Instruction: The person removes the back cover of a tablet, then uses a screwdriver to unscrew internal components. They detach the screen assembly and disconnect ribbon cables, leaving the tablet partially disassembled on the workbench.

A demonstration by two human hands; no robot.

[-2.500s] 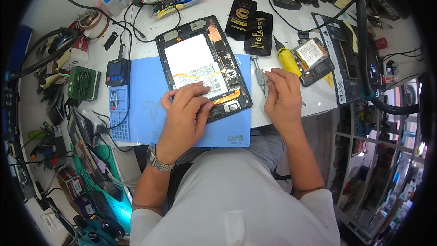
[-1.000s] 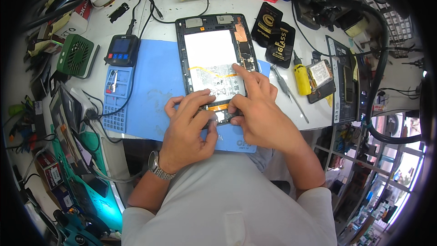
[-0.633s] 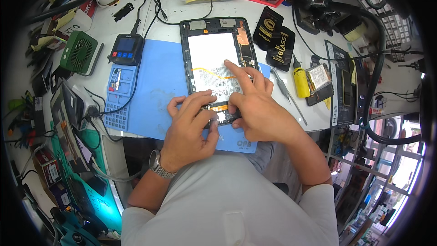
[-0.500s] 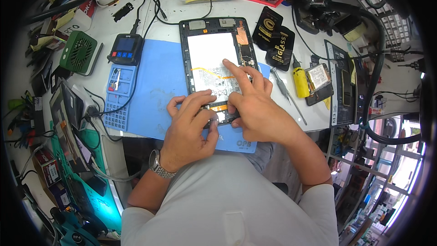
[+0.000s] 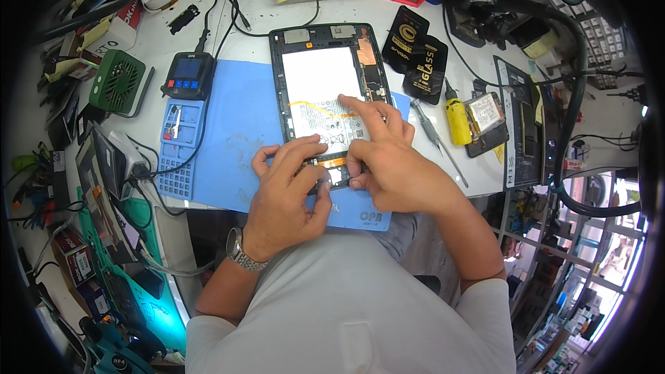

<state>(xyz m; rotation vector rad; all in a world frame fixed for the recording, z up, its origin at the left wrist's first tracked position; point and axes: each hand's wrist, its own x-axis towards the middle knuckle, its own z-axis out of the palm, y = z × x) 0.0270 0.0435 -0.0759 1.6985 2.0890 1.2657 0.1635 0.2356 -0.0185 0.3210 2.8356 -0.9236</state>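
An opened tablet point(image 5: 322, 76) lies with its inner side up, showing a large white battery and an orange ribbon cable point(image 5: 312, 107) across it. My left hand point(image 5: 294, 183) grips the near left corner, thumb at the near edge and fingers curled over the frame. At the near right corner, my right hand point(image 5: 395, 156) has its thumb and a bent finger closed on the edge, while its index finger reaches over the battery. A second orange strip point(image 5: 332, 163) shows between the hands. The contact under my fingertips is partly hidden.
Beneath the tablet is a blue mat point(image 5: 235, 131). A small screen device point(image 5: 188, 75), parts tray point(image 5: 181, 121) and green fan point(image 5: 119, 82) stand left. A screwdriver-like tool point(image 5: 431, 131), yellow bottle point(image 5: 457, 121) and black packets point(image 5: 424, 69) lie right. Cables point(image 5: 235, 7) cross the far side.
The tablet's far end has shifted slightly left and away from me in the picture. Both hands keep nearly the same hold.
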